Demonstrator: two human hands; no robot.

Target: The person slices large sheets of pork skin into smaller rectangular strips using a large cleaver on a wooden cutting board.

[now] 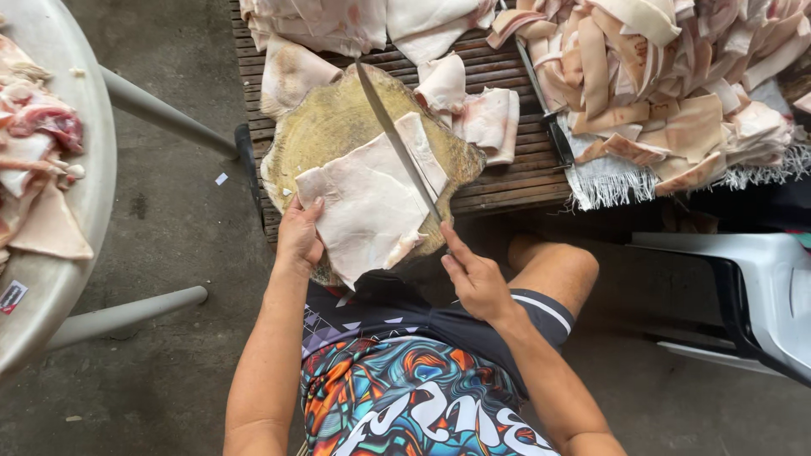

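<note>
The left hand (pixel 300 232) lies flat, pinning the pork skin (pixel 372 198) on the round board (pixel 338 118). The right hand (pixel 473 274) grips a long knife (pixel 397 139) laid across it.

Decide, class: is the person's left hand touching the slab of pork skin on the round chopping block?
Touching. The head view shows the left hand with fingertips pressed on the near-left edge of the pork skin slab, no gap between them, on the chopping block.

Bare-armed person seen from above, wearing a sleeveless shirt (pixel 405 397) swirled in blue, orange and red with large white lettering at six o'clock, and dark shorts (pixel 498 325) edged with white stripes.
</note>
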